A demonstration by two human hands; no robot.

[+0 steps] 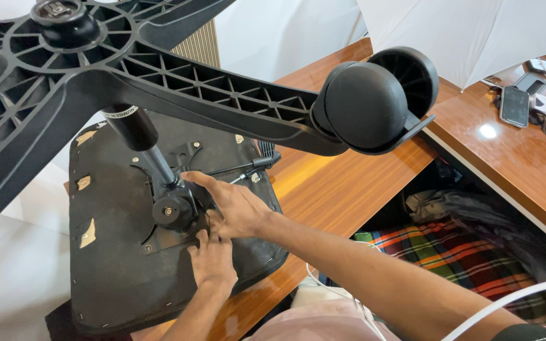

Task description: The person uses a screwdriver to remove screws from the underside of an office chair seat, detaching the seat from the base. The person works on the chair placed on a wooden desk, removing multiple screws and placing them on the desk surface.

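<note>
Chair: an upturned office chair, its black fabric-covered seat underside [115, 265] lying flat on the brown polished wooden desk [342, 189], at 9 o'clock of the view's middle.
Handling: I judge it heavy, stiff and top-heavy; safest taken by the seat edge or the thick spokes.
Mechanism: a black steel tilt plate with round knob [170, 212] at the seat's middle, hard and sharp-edged.
Column: a black and silver gas cylinder [143, 145] rising toward 12 o'clock.
Base: a black ribbed plastic five-star base [159, 69], rigid, with a glossy round twin castor [374, 101] at 2 o'clock, likely to roll.
Right hand [238, 208]: fingers spread flat, pressing on the plate just beside the knob, pinching nothing.
Left hand [213, 262]: fingers curled at the plate's lower edge at 6 o'clock; whether they pinch something I cannot tell.
Lever: a thin metal rod with black grip [254, 165] at 1 o'clock of the right hand.
</note>
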